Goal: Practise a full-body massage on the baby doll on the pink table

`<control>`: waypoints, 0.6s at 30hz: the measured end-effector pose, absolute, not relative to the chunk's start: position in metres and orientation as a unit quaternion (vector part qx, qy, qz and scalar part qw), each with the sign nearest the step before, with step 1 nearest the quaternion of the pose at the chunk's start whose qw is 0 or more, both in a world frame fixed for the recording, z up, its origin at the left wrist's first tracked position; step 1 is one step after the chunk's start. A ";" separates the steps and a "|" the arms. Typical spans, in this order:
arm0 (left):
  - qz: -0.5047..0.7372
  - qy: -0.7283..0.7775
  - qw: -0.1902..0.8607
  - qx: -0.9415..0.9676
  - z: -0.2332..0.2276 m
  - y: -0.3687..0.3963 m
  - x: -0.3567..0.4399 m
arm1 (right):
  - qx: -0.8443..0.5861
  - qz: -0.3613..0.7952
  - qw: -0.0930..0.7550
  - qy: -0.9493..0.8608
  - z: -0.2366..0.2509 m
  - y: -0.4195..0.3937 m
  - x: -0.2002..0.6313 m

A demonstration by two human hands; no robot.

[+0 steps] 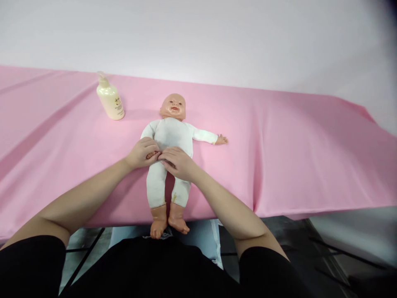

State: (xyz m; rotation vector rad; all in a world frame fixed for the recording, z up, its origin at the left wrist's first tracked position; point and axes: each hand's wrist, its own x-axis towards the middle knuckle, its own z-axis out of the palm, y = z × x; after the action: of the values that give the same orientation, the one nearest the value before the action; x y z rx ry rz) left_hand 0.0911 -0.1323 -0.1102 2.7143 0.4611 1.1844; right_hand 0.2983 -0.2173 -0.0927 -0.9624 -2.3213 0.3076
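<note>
A baby doll with a white cloth body lies on its back, head away from me and feet over the table's near edge. My left hand is closed around the doll's hand on the left side, and the doll's small fingers show between my thumb and fingers. Over the doll's lower belly, my right hand has its fingers curled, their tips meeting my left hand beside those small fingers. What the right fingertips pinch is hidden. The doll's other arm stretches out to the right.
A cream pump bottle stands upright at the back left of the doll. Pink cloth covers the table, with folds on both sides. A white wall rises behind. My legs are under the near edge.
</note>
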 end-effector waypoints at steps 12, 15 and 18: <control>0.374 0.147 0.095 0.911 -0.114 -0.130 0.088 | -0.368 0.133 0.289 -0.874 -0.090 -0.217 0.299; 0.363 0.167 0.112 0.910 -0.118 -0.129 0.089 | -0.375 0.141 0.284 -0.871 -0.090 -0.217 0.299; 0.373 0.229 0.107 0.893 -0.128 -0.124 0.088 | -0.381 0.149 0.280 -0.869 -0.090 -0.217 0.299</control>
State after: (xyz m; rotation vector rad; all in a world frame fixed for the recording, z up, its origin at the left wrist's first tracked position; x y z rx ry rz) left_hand 0.0881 -0.1240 -0.1276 2.6285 0.6729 1.0970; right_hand 0.2993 -0.2167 -0.0901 -1.0208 -2.3287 0.3986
